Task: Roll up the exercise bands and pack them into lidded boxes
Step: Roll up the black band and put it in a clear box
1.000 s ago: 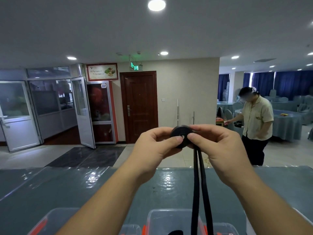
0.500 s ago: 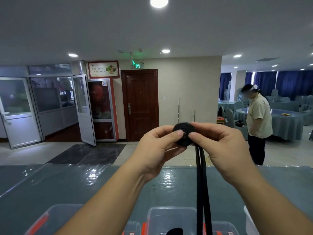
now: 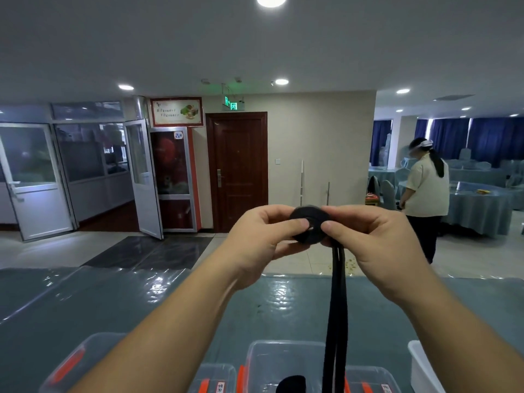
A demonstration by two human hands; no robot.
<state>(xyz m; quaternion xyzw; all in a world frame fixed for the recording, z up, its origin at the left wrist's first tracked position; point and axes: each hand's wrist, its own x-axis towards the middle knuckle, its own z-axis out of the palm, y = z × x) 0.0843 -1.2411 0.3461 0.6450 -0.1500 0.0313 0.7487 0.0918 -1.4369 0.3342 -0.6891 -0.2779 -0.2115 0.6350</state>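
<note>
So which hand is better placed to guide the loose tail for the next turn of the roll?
Right hand, probably: the black band's tail hangs just below its thumb, while the left hand pinches the coil.

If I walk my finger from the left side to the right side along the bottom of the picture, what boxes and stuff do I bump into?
Clear box with orange clip → left arm → clear open box → hanging black band → right arm.

Both forearms raised, reaching forward. Left hand (image 3: 263, 242) and right hand (image 3: 371, 239) level, fingers curled, thumbs pointing inward, nearly touching.
</note>
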